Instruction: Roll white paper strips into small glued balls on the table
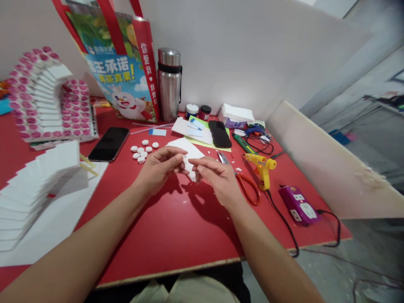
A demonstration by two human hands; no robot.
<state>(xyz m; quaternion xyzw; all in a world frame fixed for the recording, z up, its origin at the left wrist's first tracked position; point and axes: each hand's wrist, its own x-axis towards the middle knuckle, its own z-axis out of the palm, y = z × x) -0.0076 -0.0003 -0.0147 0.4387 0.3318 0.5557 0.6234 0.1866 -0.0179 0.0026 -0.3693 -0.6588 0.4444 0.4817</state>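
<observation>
My left hand (162,164) and my right hand (217,174) meet over the middle of the red table (176,240). Each has thumb and fingers pinched together, and a small whitish piece seems to sit between them, too small to name. Just behind the fingers lies a white sheet (181,145). Several round white discs (141,154) are gathered to the left of my left hand. On the other side, scissors (249,189) with orange handles lie beside my right wrist, with a yellow glue gun (262,166) further right.
A fanned white card structure (38,181) stands at left, near a black phone (109,144). Behind are a pink-flowered white model (28,101), a shopping bag (126,84), a steel thermos (169,88) and another phone (220,134). A purple corded box (298,206) sits near the right edge.
</observation>
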